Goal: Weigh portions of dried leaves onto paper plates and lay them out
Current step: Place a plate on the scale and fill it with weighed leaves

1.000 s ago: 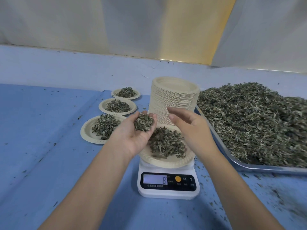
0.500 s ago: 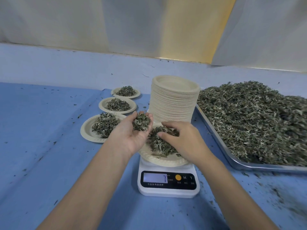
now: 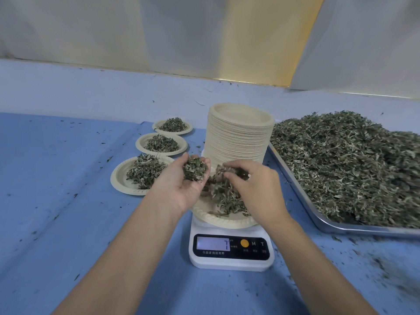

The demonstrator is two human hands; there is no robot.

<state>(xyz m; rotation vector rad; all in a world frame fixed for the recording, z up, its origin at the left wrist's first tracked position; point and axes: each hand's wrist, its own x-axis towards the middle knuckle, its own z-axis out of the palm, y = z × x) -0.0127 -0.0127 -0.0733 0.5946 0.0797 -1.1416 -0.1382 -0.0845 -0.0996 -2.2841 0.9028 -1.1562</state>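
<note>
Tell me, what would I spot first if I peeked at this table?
The huge heap of dried leaves in the metal tray on the right grabs you first. Mid-table stands a tall stack of paper plates; before it the left hand cups a clump of leaves and the right hand pinches leaves over the plate on the scale.

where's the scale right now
In the head view, the digital scale sits low and centre on the blue table, under the paper plate of dried leaves, with the plate stack behind it and the steel tray to its right.
</note>
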